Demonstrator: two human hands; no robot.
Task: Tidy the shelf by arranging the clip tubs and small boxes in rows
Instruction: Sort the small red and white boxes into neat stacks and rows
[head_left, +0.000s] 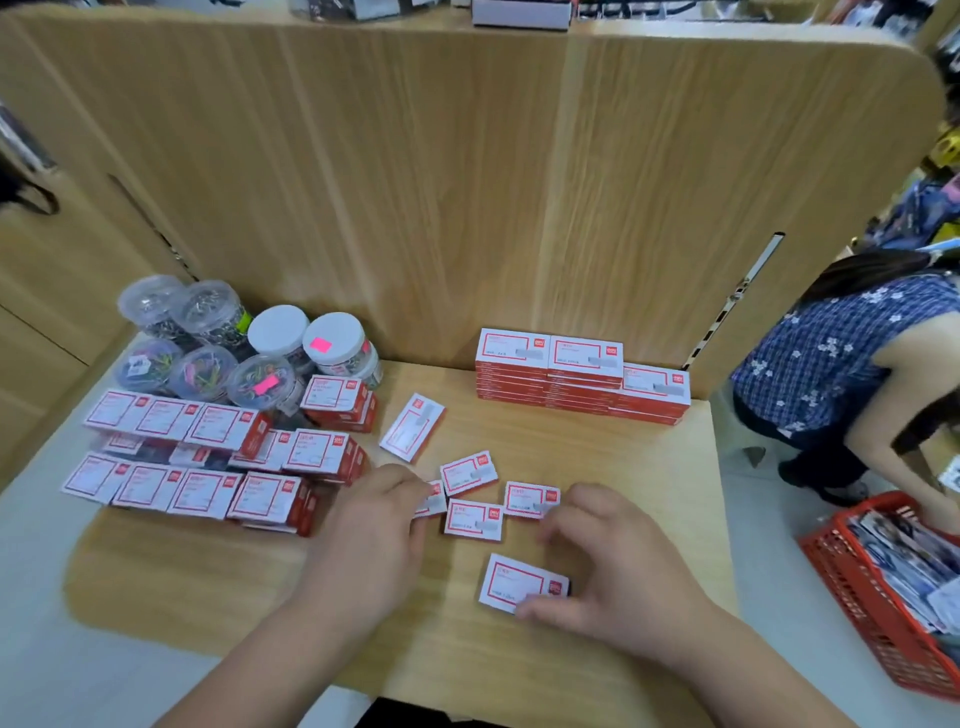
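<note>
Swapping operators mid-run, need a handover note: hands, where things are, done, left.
Left hand: pinches left box.
Right hand: thumb at near box; grip unclear, blurred.
Tubs: grouped back left.
Box rows: in front of the tubs, uneven.
Stack: back right, neat.
Done: stack.
Left: line up loose boxes in the middle, then straighten box rows.

clip tubs (244, 348) back left, stacked boxes (582, 374) back right
</note>
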